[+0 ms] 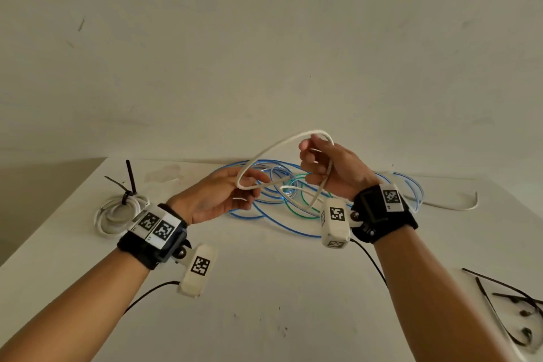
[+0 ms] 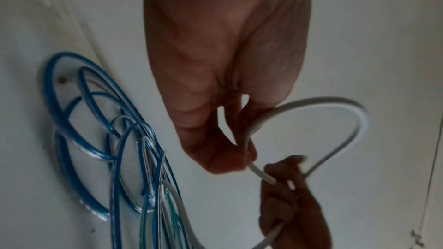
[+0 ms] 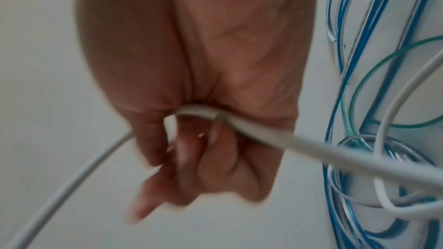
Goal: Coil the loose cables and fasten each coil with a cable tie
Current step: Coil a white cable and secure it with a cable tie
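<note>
A white cable arcs in a loop between both hands above the table. My left hand pinches the loop's lower left bend; the left wrist view shows thumb and fingers closed on the white cable. My right hand is raised higher and grips the loop's other side, with the white cable passing through its curled fingers. The rest of the cable trails down into a loose tangle of blue cables and a green cable on the table.
A coiled white cable fastened with a black cable tie lies at the left of the white table. Several loose black cable ties lie at the right front. A white cable end trails right.
</note>
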Available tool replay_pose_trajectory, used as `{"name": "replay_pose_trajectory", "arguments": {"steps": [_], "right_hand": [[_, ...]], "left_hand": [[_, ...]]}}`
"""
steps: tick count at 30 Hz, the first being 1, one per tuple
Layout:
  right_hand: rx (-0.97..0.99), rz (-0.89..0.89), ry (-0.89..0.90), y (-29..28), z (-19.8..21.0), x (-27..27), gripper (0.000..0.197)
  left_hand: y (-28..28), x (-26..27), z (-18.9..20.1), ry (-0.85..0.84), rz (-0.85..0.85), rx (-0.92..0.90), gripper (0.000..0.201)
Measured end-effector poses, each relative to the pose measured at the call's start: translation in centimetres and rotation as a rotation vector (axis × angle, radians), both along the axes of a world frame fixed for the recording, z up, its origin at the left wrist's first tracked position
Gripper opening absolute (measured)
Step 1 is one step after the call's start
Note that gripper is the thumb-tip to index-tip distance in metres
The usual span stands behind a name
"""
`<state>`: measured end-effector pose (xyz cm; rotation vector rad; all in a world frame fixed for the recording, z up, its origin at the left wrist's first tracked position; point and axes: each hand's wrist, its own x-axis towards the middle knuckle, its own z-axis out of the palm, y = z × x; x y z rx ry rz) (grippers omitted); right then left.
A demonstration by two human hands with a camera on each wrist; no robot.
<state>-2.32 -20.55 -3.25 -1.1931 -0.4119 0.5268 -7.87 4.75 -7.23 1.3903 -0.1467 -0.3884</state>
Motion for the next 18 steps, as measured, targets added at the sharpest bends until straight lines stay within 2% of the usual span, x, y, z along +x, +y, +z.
{"name": "replay_pose_trajectory", "arguments": {"steps": [3, 5, 7, 9, 11, 14, 16, 18], "right_hand": [[-0.117, -0.309, 0.152, 1.0, -0.3, 0.9, 0.033], [-0.187, -0.438, 0.184, 1.8, -0.8, 1.3, 0.034], [-0.321, -0.497, 0.107, 2.6, -1.3, 1.2, 0.031], [-0.413, -0.456, 0.006, 3.1, -1.6, 0.8, 0.019], [-0.337, -0.285, -0.018, 3.4, -2.0, 0.4, 0.02], [-0.19, -0.061, -0.012, 3.5, -2.2, 0.1, 0.029], [-0.164, -0.008, -0.064, 3.6, -2.5, -0.2, 0.028], [-0.147, -0.057, -0.101, 3.8, -3.1, -0.3, 0.027]], "left_hand": [[0.3, -0.8, 0.0, -0.007, 0.012, -0.154, 0.04], [0.0, -0.9, 0.0, -0.068, 0.02, -0.202, 0.033], [-0.6, -0.7, 0.0, -0.091, 0.089, -0.226, 0.024], [-1.5, -0.3, 0.0, -0.045, 0.178, -0.263, 0.026], [-2.5, 0.1, -0.1, 0.041, 0.226, -0.342, 0.03], [-3.1, 0.8, -0.8, 0.241, 0.241, -0.561, 0.029], [-3.2, 1.2, -1.2, 0.336, 0.24, -0.67, 0.028], [-3.4, 1.4, -1.5, 0.365, 0.252, -0.673, 0.027]]}}
